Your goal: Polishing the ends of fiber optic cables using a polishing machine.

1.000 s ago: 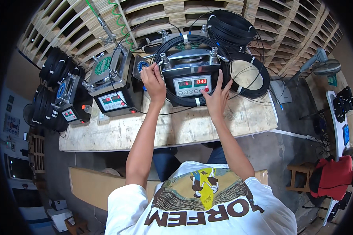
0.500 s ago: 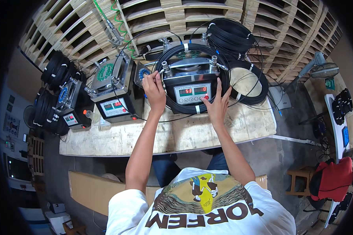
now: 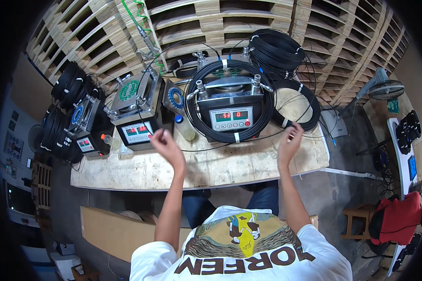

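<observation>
Cable coil (image 3: 229,100) sits wound around the grey machine (image 3: 229,105); my left hand (image 3: 166,145) and right hand (image 3: 290,143) hover just in front, loosely curled and empty. Judging by that, the coil looks ready to lift off, which calls for a two-handed grip.

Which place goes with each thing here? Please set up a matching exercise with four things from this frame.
Things:
1. black cable coil
2. small clear bottle
3. standing fan
4. red garment

Places:
A. draped over a stool on the floor, far right
B. wound around the middle machine with the red display
C. beyond the bench's right end, by the pallets
D. on the wooden bench between the two nearer machines

Pairs: 1-B, 2-D, 3-C, 4-A
</observation>
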{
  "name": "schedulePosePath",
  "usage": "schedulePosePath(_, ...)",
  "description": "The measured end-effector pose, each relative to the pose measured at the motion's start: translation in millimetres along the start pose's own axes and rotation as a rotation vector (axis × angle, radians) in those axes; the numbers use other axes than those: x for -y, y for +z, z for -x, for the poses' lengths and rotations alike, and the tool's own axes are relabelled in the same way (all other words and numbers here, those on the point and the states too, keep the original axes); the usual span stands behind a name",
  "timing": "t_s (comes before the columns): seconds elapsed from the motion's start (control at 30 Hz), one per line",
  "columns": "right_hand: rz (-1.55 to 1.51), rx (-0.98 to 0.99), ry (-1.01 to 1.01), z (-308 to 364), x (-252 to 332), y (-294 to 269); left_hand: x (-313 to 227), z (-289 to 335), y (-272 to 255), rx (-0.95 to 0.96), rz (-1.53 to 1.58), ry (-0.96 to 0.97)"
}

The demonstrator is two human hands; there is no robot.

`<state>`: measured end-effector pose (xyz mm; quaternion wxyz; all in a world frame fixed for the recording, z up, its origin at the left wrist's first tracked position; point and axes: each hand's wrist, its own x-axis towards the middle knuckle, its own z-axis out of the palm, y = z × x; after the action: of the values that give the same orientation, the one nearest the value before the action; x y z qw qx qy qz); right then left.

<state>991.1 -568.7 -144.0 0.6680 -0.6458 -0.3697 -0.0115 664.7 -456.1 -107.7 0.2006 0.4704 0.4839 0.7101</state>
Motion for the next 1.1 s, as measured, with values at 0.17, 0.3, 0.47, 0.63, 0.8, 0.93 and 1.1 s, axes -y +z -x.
schedulePosePath(0.17, -0.283, -0.054, 0.357, -32.6, -7.5, -12.4, 26.2, 12.0, -44.8, -0.055, 0.209, -0.435)
schedulePosePath(0.3, -0.202, -0.080, 0.087, -44.1, 23.4, 14.6, -8.6, 7.5, -35.5, 0.076, 0.562, -0.726)
schedulePosePath(0.47, -0.172, 0.034, -0.034, -48.9, 73.5, 45.0, -52.1, 19.9, -8.6, 0.209, 0.346, -0.194)
schedulePosePath(0.63, -0.206, 0.173, -0.143, -48.9, 96.9, 71.5, -88.9, 20.6, 37.5, 0.592, 0.340, -0.139)
schedulePosePath(0.8, -0.200, 0.328, -0.161, -37.6, 113.5, 89.8, -92.1, -1.3, 85.9, 1.032, 0.426, -0.196)
schedulePosePath(0.93, -0.460, 0.554, 0.011, -23.8, 105.1, 99.9, -94.3, -7.8, 112.1, 1.160, 0.431, -0.100)
schedulePosePath(1.1, -0.632, 0.589, -0.036, -24.7, 118.1, 83.0, -97.6, -2.7, 112.1, 1.129, 0.382, -0.200)
